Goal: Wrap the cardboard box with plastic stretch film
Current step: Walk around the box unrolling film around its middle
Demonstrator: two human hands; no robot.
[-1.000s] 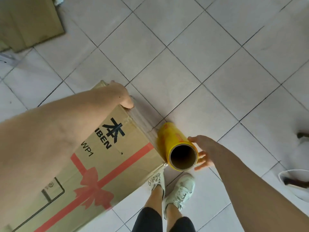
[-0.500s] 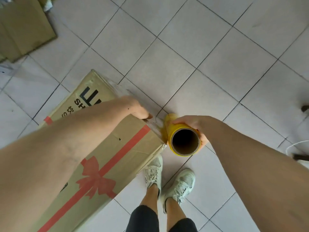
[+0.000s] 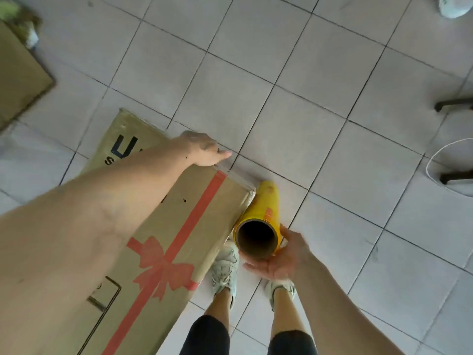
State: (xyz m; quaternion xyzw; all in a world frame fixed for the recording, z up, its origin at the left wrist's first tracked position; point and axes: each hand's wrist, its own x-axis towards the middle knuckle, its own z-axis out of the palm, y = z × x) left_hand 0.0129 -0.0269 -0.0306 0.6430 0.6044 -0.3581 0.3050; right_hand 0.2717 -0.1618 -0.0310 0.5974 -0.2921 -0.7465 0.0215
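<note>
A tall cardboard box (image 3: 163, 226) with a red printed ribbon and bow stands on the tiled floor at the left. My left hand (image 3: 202, 148) rests flat on its far top edge, thumb pointing right, pressing clear film there. A yellow roll of stretch film (image 3: 258, 226) stands upright against the box's right corner, its hollow core facing me. A strip of clear film runs from the roll along the box's top edge. My right hand (image 3: 279, 260) cups the roll's near side from below and the right, fingers spread around it.
My two white shoes (image 3: 226, 265) stand just below the roll, close to the box. Flat cardboard (image 3: 18, 78) lies at the upper left. Dark furniture legs (image 3: 453, 105) and a white cable (image 3: 435, 162) sit at the right edge. Grey tiles (image 3: 281, 73) fill the far side.
My left hand slid along the box's top edge to the far corner. My right hand shifted from gripping the roll's top to cupping it from below. The roll stays at the box's corner.
</note>
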